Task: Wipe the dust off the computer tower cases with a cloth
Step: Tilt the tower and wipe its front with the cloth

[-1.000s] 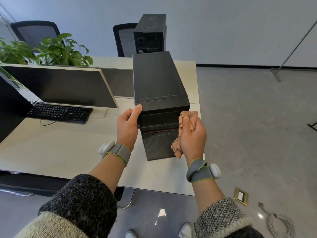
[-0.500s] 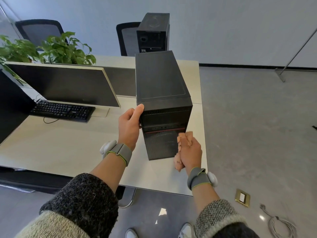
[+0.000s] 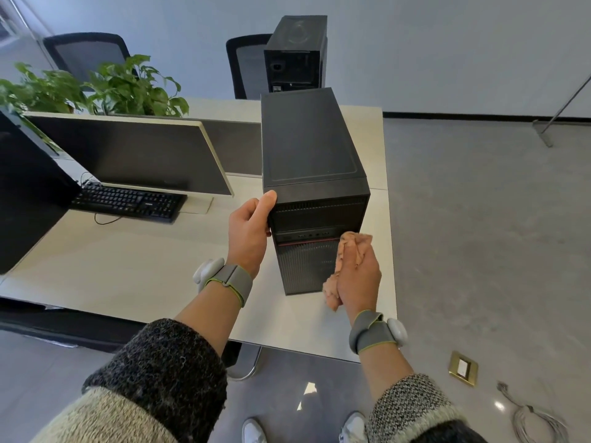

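while your right hand [image 3: 358, 276], fingers closed around the crumpled peach cloth [image 3: 350, 251], pressed the front of the black metal computer tower case [image 3: 311, 174] at frame centre, your left hand [image 3: 248, 231] gripped its corner. a second black tower [image 3: 295, 54] at top centre looked unwiped. the pale desk [image 3: 128, 266] met grey floor [image 3: 479, 219] at right.

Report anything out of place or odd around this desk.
A second computer tower stands at the desk's far edge with its back panel facing the camera, and a loose cable lies coiled on the floor at lower right. Nothing looks spilled or damaged.
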`<action>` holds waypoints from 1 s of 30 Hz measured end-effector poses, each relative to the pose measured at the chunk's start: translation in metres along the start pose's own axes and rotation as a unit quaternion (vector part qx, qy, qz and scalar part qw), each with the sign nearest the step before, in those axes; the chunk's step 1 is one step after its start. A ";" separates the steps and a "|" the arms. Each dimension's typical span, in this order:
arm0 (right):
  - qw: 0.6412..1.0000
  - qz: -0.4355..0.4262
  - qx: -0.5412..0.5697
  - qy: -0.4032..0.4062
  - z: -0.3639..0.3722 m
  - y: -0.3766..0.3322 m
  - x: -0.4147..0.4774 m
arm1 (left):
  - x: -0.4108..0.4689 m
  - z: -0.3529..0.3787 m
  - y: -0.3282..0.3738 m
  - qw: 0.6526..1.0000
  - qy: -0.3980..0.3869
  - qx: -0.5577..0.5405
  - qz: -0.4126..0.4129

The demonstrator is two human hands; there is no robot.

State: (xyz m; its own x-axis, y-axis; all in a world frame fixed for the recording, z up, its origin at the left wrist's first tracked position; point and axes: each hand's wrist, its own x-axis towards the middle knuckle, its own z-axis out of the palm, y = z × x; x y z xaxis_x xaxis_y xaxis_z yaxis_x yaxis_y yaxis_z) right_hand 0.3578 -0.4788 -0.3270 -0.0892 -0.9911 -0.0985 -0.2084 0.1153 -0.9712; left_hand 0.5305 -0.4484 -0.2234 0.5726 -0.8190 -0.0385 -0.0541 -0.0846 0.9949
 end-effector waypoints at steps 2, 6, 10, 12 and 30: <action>1.000 0.001 -0.003 0.007 -0.003 -0.009 -0.001 | 0.001 0.001 -0.001 1.000 0.000 0.000 0.001; 0.999 -0.043 0.001 0.018 -0.002 -0.018 -0.006 | 0.002 0.004 -0.004 1.000 0.009 0.002 0.002; 0.998 0.029 -0.041 -0.036 0.006 0.023 0.000 | 0.004 0.004 -0.006 1.000 0.013 0.009 -0.005; 0.994 0.068 -0.065 -0.063 0.004 0.027 0.000 | 0.003 0.003 -0.004 1.000 0.009 0.003 -0.005; 0.995 0.039 -0.067 -0.056 0.012 0.027 -0.002 | 0.000 0.003 0.000 1.000 0.003 -0.010 -0.016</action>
State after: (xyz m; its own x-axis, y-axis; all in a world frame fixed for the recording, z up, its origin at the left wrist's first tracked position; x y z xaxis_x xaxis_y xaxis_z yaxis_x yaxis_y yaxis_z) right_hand 0.3635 -0.4746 -0.3561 -0.0022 -0.9791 -0.2034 -0.3347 0.1923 -0.9225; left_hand 0.5283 -0.4504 -0.2242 0.5783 -0.8129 -0.0693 -0.0204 -0.0993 0.9948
